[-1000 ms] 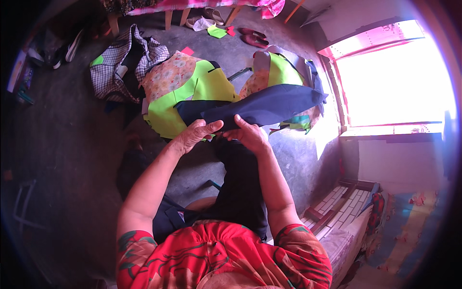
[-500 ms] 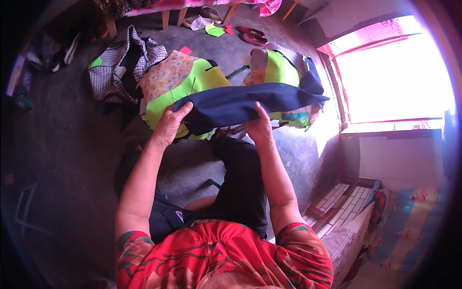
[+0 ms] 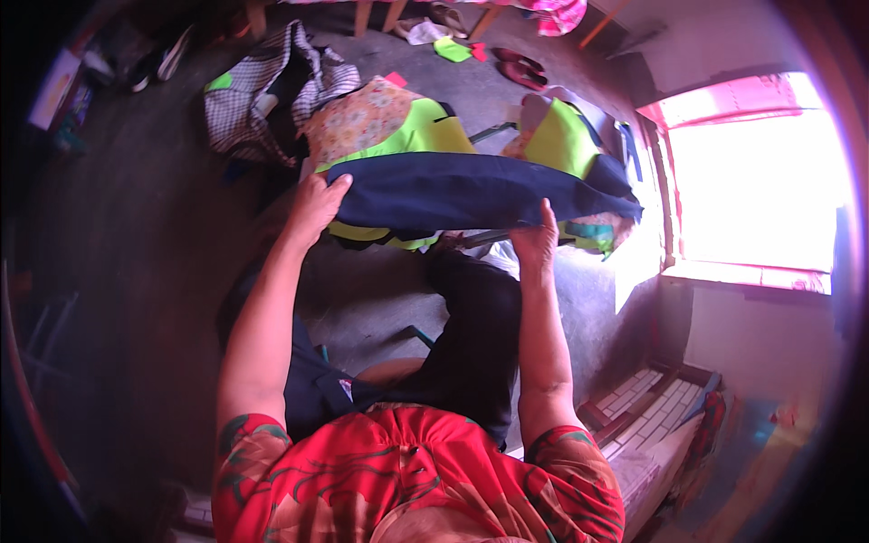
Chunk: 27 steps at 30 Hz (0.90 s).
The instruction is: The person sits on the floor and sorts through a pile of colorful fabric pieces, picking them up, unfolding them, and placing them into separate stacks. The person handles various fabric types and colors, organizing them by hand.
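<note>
White glare from the window [image 3: 751,190] at right, dim left side, black curved edges

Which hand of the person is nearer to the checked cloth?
Left. In view, the left hand is below and right of the checked cloth; the right hand is much farther right.

I wear a bright red shirt [image 3: 362,471] — printed with dark green and tan leafy shapes, gathered across the front. Its short sleeves [image 3: 253,443] carry the same print; my trousers [image 3: 475,317] are black.
</note>
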Tool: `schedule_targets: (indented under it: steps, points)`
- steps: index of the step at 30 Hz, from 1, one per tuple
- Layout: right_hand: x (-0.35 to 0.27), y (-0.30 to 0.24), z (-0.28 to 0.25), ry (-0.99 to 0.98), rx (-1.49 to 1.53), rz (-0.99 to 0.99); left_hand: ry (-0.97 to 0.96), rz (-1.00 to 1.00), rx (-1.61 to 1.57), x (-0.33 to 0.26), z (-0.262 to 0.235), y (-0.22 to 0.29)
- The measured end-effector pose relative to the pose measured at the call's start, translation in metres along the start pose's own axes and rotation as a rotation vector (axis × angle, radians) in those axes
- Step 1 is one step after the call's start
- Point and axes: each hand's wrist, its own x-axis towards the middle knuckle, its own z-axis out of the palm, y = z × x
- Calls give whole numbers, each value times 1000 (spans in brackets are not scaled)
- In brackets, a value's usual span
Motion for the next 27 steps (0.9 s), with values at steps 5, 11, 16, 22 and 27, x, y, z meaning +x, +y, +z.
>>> schedule_targets:
  steps: [5, 11, 16, 22, 27]
  points:
    - [1, 1, -4, 21, -25, -33, 148, -38, 589, -13, -4, 13]
    - [5, -6, -10, -11, 24, -11, 139, -94, 827, -16, -11, 8]
    - [4, -2, -4, -54, 25, 52, 109, -100, 912, -22, -15, 12]
    - [-4, 12, 24, -120, -340, -199, 143, -48, 918, -25, -22, 10]
    - [32, -13, -19, 67, -416, -225, 59, 6, 883, -25, -17, 15]
